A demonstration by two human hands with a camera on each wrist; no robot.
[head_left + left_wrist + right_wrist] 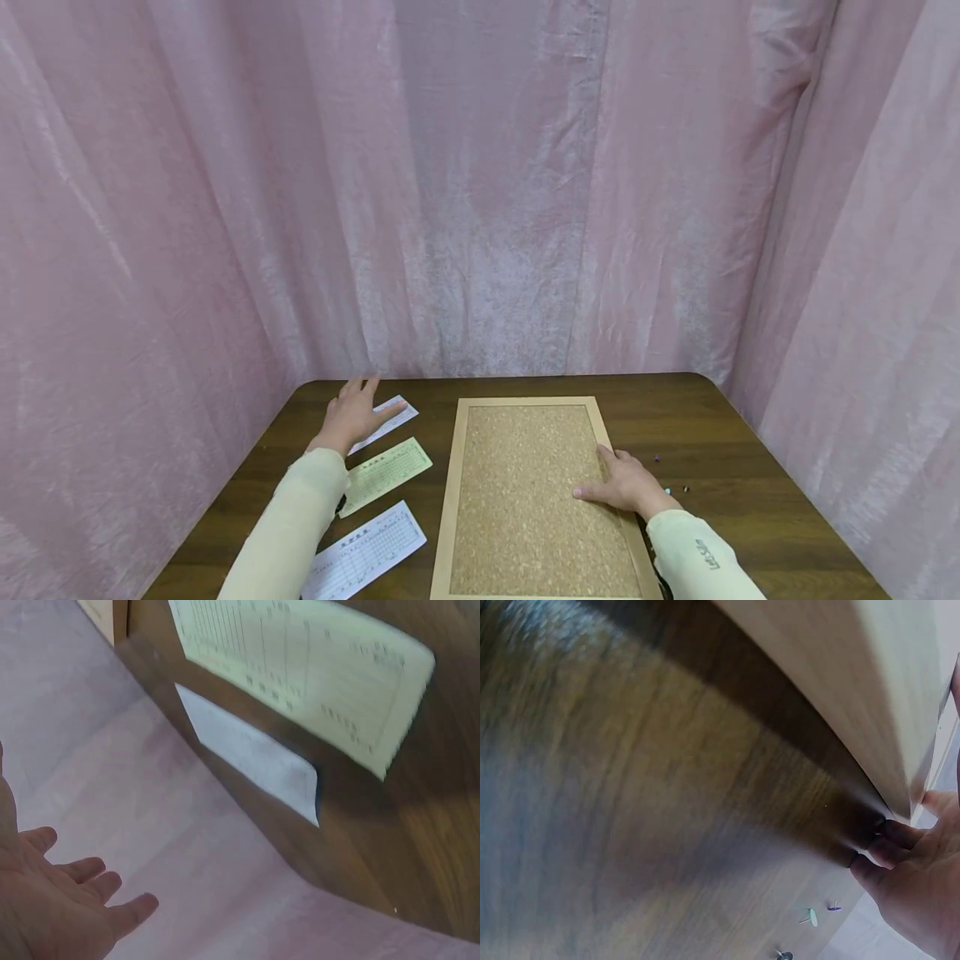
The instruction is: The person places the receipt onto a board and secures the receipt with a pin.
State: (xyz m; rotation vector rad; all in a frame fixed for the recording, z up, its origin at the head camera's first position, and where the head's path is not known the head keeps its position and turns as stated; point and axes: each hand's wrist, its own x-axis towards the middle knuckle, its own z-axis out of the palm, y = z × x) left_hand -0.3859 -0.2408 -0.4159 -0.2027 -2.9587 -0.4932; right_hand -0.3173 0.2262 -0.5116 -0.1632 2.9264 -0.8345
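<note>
We see a pink curtain [495,208] around a brown table [727,433]. A framed cork board [532,500] lies at its middle; left of it, we find a near white sheet [371,550], a green sheet [390,475] and a far white sheet [386,427]. Our left hand [354,418] hovers by the last, fingers spread wide, holding nothing. Our right hand [628,486] grips the board's right edge, thumb on the cork. Beyond lie green [813,918], purple [834,907] and dark [784,955] pins.

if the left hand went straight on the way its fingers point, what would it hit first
Probably the pink curtain behind the table. The left hand points toward it with nothing visible between, though the gap's depth is unclear.
</note>
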